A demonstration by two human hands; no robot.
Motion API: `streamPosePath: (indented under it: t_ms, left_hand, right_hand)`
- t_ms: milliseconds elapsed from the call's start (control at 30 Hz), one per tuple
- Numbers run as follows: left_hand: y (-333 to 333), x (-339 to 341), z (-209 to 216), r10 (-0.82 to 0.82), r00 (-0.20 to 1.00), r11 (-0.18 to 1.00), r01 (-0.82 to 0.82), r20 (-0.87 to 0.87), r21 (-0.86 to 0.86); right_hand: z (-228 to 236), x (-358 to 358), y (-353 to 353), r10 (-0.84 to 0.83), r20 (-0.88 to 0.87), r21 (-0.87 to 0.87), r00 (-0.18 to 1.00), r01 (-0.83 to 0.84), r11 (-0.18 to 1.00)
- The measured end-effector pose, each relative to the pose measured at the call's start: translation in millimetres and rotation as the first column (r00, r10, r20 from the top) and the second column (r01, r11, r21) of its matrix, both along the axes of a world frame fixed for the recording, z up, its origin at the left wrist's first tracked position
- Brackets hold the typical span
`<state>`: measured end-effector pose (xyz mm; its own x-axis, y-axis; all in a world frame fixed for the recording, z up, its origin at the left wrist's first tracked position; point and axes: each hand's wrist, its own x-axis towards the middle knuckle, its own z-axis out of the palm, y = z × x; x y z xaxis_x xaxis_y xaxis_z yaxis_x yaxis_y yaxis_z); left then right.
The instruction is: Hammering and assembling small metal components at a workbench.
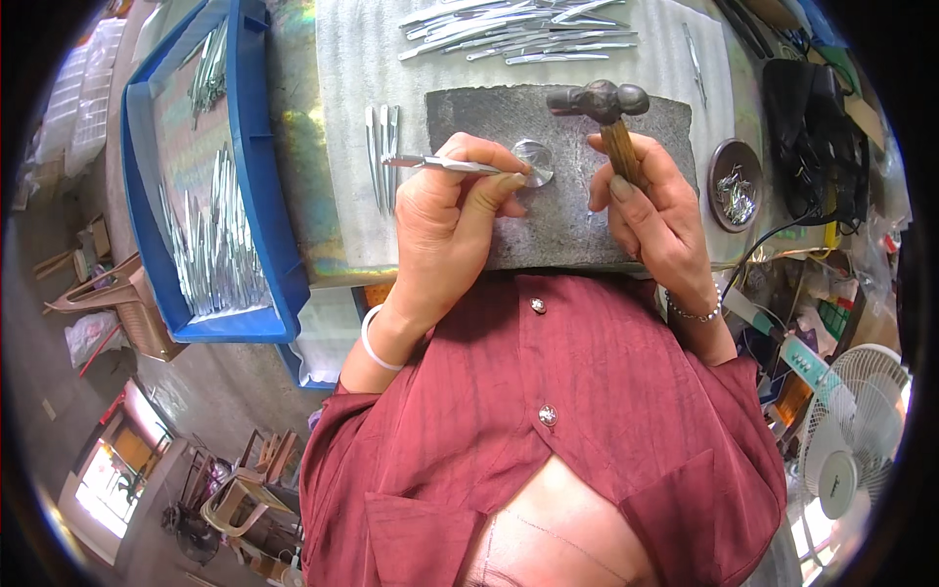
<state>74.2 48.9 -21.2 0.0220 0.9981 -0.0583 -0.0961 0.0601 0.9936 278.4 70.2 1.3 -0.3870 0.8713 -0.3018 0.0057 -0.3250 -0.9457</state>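
My left hand (445, 220) pinches a slim silver metal piece (416, 160), held level with its far end at a small round shiny metal disc (533, 155). That disc lies on a dark grey slab (558, 240). In my right hand (655, 210) is a ball-peen hammer (599, 100), gripped by its wooden handle. The hammer's head is raised over the slab, apart from the disc. A few slim metal pieces (372, 161) lie beside my left hand, partly hidden behind it.
A pile of slim metal pieces (518, 34) lies beyond the slab on a white sheet (352, 59). At left stands a blue crate (252, 108) with many more. A round brown dish (736, 157) holds small metal bits at right. A fan (851, 430) stands lower right.
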Motion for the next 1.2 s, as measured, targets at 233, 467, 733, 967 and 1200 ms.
streamPosePath:
  t_ms: [233,467,733,967,1200]
  left_hand:
    - [0.1,6.2,2.1,0.048,0.996,0.997,-0.044,-0.072,0.056]
    - [-0.3,8.0,-0.8,0.073,0.988,0.993,-0.059,-0.136,0.103]
    - [2.2,4.9,0.6,0.022,0.983,0.994,-0.002,-0.180,0.108]
    - [5.0,7.1,4.7,0.022,0.983,0.998,-0.009,-0.184,0.069]
    - [9.2,9.4,4.7,0.140,0.759,0.887,0.189,-0.636,0.421]
  right_hand:
    - [-4.5,-2.6,-0.8,-0.012,0.089,0.085,0.996,0.004,0.996]
    - [-11.2,-1.6,-2.7,-0.034,0.127,0.170,0.991,0.012,0.985]
    - [-13.2,-2.1,-3.7,-0.048,0.132,0.194,0.990,0.022,0.981]
    - [-13.5,-0.7,-3.4,-0.045,0.139,0.183,0.989,0.019,0.983]
    - [-8.5,-3.0,-3.2,-0.049,0.124,0.237,0.991,0.018,0.971]
